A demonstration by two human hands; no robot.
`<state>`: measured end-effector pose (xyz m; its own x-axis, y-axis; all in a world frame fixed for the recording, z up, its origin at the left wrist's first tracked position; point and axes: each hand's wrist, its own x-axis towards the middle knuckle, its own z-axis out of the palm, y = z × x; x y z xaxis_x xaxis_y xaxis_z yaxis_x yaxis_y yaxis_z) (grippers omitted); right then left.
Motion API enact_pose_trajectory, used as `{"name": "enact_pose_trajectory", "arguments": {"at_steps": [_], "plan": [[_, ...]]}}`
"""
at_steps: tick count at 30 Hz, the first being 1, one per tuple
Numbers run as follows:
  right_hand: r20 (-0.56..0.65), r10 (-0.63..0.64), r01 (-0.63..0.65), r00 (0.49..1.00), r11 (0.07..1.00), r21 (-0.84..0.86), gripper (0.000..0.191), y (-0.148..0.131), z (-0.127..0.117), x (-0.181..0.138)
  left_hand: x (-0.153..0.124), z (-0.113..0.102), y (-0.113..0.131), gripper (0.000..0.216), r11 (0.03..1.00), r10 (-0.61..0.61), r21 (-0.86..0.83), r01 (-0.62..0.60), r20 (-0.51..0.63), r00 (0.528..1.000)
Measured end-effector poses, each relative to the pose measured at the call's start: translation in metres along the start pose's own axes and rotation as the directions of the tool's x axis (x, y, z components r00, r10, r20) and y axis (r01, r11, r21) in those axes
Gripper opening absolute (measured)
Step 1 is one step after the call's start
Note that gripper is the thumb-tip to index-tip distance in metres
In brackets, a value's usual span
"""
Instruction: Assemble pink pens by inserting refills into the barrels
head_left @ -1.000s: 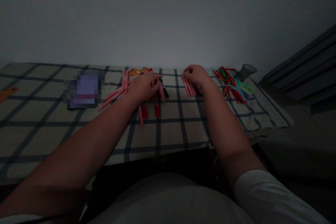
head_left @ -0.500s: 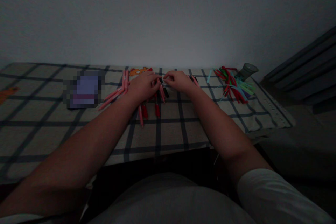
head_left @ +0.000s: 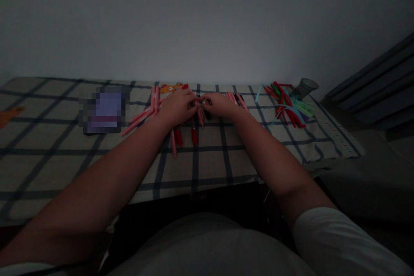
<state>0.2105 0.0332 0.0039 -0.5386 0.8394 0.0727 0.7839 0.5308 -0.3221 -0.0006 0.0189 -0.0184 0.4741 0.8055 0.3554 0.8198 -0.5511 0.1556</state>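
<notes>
My left hand rests curled on a scatter of pink and red pens in the middle of the checked tablecloth. My right hand meets it fingertip to fingertip, and both pinch a small pen part that I cannot make out in the dim light. More pink pens fan out left of my left hand. A few pink pens lie just right of my right hand.
A heap of red, green and blue strips lies at the far right beside a small grey cup. A blurred purple block sits to the left. An orange cartoon sticker shows behind the hands. The table's right edge drops off near dark slats.
My right hand left the pink pens on the right and moved left until its fingertips met my left hand. My left hand stayed in place over the pens.
</notes>
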Motion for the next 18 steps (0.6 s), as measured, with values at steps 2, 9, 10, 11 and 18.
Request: {"name": "enact_pose_trajectory", "arguments": {"at_steps": [2, 9, 10, 11, 18], "plan": [[-0.002, -0.004, 0.004, 1.000, 1.000, 0.001, 0.034, 0.0003, -0.0001, 0.0001, 0.0000, 0.0004, -0.0007, 0.040, 1.000, 0.008, -0.010, -0.008, -0.003, 1.000], [-0.004, 0.035, -0.035, 0.999, 0.999, -0.030, 0.025, 0.0008, 0.0013, -0.0005, -0.0003, -0.0011, -0.0002, 0.040, 1.000, 0.022, -0.002, -0.021, 0.025, 0.999], [-0.004, 0.038, -0.038, 0.999, 0.999, -0.029, 0.025, 0.0006, 0.0012, -0.0007, -0.0004, -0.0016, 0.0002, 0.039, 1.000, 0.020, -0.001, -0.020, 0.031, 0.999], [-0.003, 0.045, -0.045, 0.999, 0.999, -0.028, 0.025, 0.0002, 0.0009, -0.0009, -0.0004, -0.0019, 0.0006, 0.038, 1.000, 0.016, 0.001, -0.016, 0.032, 0.999], [0.011, 0.090, -0.090, 0.996, 0.996, -0.025, 0.025, -0.0034, -0.0027, -0.0015, 0.0003, -0.0006, -0.0023, 0.039, 0.999, 0.044, -0.004, -0.043, 0.037, 0.998]]}}
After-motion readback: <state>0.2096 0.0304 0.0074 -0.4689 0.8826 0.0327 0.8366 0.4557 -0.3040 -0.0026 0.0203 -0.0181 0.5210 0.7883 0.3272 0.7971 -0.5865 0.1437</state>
